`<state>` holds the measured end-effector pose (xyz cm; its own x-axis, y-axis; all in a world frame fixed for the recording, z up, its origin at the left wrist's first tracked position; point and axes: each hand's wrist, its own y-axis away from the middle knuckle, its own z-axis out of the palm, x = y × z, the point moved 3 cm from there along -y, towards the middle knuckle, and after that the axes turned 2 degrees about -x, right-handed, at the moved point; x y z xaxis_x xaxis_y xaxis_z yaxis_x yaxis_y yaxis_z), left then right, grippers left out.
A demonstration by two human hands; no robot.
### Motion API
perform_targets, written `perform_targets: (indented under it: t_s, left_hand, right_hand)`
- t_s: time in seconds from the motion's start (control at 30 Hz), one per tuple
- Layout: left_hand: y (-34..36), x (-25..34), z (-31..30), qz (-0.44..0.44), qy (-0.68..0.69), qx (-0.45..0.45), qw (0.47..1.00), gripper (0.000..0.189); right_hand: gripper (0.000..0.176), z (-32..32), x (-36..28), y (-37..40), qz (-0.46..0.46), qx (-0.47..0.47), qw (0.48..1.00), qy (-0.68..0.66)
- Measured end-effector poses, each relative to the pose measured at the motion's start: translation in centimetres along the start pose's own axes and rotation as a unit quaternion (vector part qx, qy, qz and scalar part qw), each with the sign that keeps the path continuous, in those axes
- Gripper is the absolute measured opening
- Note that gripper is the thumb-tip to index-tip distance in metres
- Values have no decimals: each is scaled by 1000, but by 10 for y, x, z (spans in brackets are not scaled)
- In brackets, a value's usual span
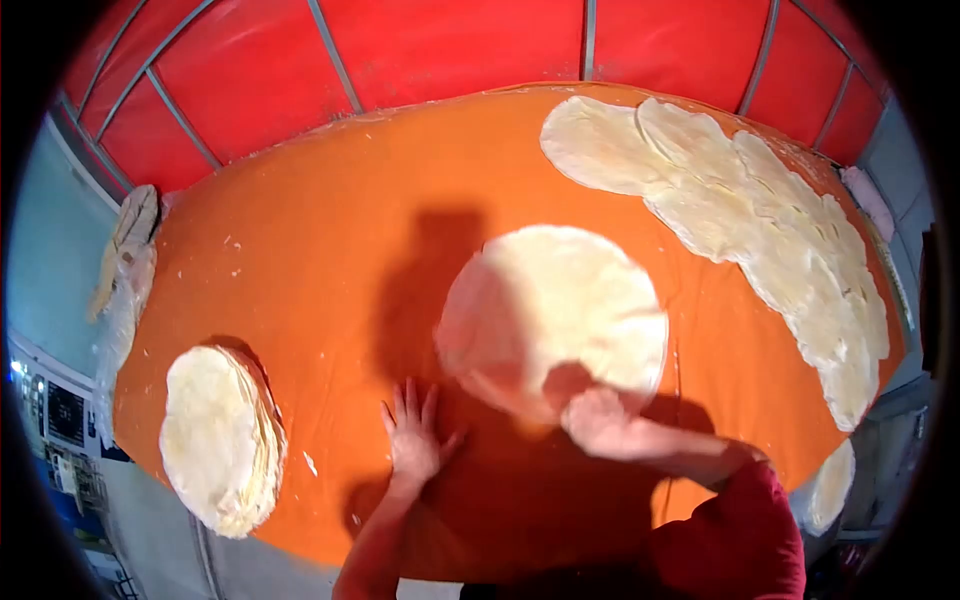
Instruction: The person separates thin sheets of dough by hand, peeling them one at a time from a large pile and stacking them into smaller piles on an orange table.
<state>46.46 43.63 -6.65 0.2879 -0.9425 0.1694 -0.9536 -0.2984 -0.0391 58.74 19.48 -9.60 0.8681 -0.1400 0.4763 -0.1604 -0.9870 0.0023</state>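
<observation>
A large, thin, round dough sheet [560, 290] lies on the orange cloth in the middle. My right hand [600, 422] is at its lower edge, fingers curled in; whether they grip the edge is hidden. Left of the sheet, my left hand [415, 440] has its fingers spread over the orange cloth [300, 250], close to the sheet's lower left edge and holding nothing. The shadow of my head and body falls across the sheet's left part.
A stack of thin dough rounds [215, 435] sits at the lower left. Overlapping dough sheets [740, 210] line the right side. Another pale round [830, 488] hangs near the lower right edge. Plastic wrapping [125, 290] lies along the left edge. A red panel [450, 50] borders the back.
</observation>
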Motion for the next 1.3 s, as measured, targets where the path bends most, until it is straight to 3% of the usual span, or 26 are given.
perform_targets:
  t_s: [0.03, 0.07, 0.1, 0.17, 0.23, 0.27, 0.33, 0.37, 0.4, 0.47, 0.57, 0.87, 0.93, 1.03, 1.07, 1.13, 1.17, 1.2, 1.27, 1.3]
  left_hand:
    - [0, 0, 0, 1, -8, 0, 1000, 82]
    - [5, 3, 3, 1, -15, 0, 1000, 82]
    - [15, 11, 12, 47, 143, -13, 988, 81]
    - [32, 32, 9, 135, 437, -32, 888, 79]
    - [49, 71, -15, 11, 678, -97, 729, 64]
    - [50, 78, -15, -18, 737, -97, 669, 61]
    - [53, 82, 0, -37, 840, -82, 535, 55]
    - [55, 85, -2, -44, 848, -104, 517, 54]
    - [54, 87, -7, -50, 856, -126, 499, 53]
    - [54, 85, -7, -88, 882, -154, 437, 53]
    - [50, 84, 0, -57, 856, -129, 497, 55]
    - [56, 94, -6, 26, 944, -159, 287, 44]
    - [55, 97, -2, -1, 944, -146, 297, 41]
    - [54, 96, 6, -30, 939, -128, 318, 37]
    - [53, 95, 7, -36, 937, -118, 326, 36]
    - [62, 97, 14, -128, 916, -26, 380, 32]
    - [69, 99, 18, -175, 899, 19, 402, 30]
    - [77, 102, 20, -201, 835, 19, 512, 25]
    - [92, 104, 37, -227, 836, -11, 500, 24]
    - [95, 102, 44, -240, 835, -26, 494, 24]
  right_hand:
    - [22, -45, 0, 4, 13, -48, 981, -186]
    - [19, -91, 1, 8, 44, -88, 927, -363]
    - [15, -108, -10, 9, 73, -177, 898, -396]
    - [21, -110, -20, 12, 134, -257, 841, -456]
    - [42, -106, -25, 20, 160, -208, 816, -516]
    - [61, -111, -23, 21, 205, -216, 770, -564]
    - [69, -105, -25, 24, 195, -41, 764, -613]
    - [73, -96, -25, 28, 187, 47, 753, -629]
    - [84, -82, -28, 32, 215, 53, 712, -666]
    - [85, -81, -31, 34, 221, 59, 719, -656]
    - [83, -82, -41, 33, 239, 51, 730, -639]
    - [70, -77, -45, 33, 294, 130, 659, -680]
    - [65, -110, -36, 30, 259, 145, 654, -695]
    - [57, -129, -32, 21, 279, 158, 767, -556]
    - [52, -135, -29, 17, 297, 72, 770, -560]
    - [44, -143, -29, 12, 326, -104, 759, -553]
    - [41, -140, -38, 6, 305, -32, 812, -496]
    - [39, -127, -56, 1, 282, 41, 855, -434]
    - [38, -117, -74, 0, 231, 145, 896, -351]
    - [39, -112, -72, 0, 246, 103, 886, -379]
